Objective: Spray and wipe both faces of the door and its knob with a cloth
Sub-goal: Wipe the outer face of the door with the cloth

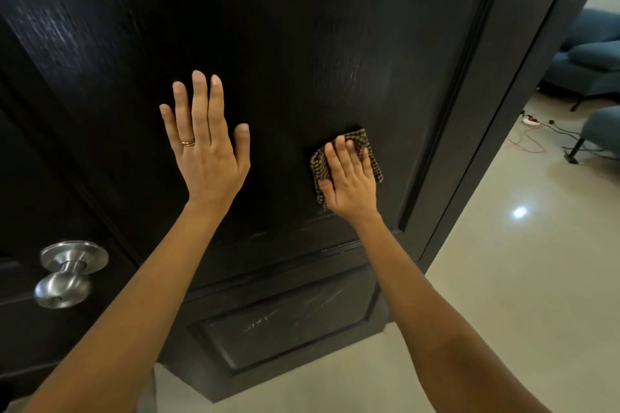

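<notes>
A dark, near-black panelled door [295, 43] fills most of the view. Its brushed-metal round knob [63, 278] sticks out at the lower left. My left hand [208, 144] lies flat on the upper panel, fingers straight and spread, a gold ring on one finger. To its right, my right hand [349, 178] presses a folded brown checked cloth [320, 166] flat against the same panel, fingers straight over it. The cloth shows around the fingertips and along the thumb side. No spray bottle is in view.
The door's edge and dark frame [503, 111] run down the right side. Beyond them lies a glossy pale tiled floor [503, 278], a blue sofa [590, 60], and a power strip with cables [533, 121] on the floor.
</notes>
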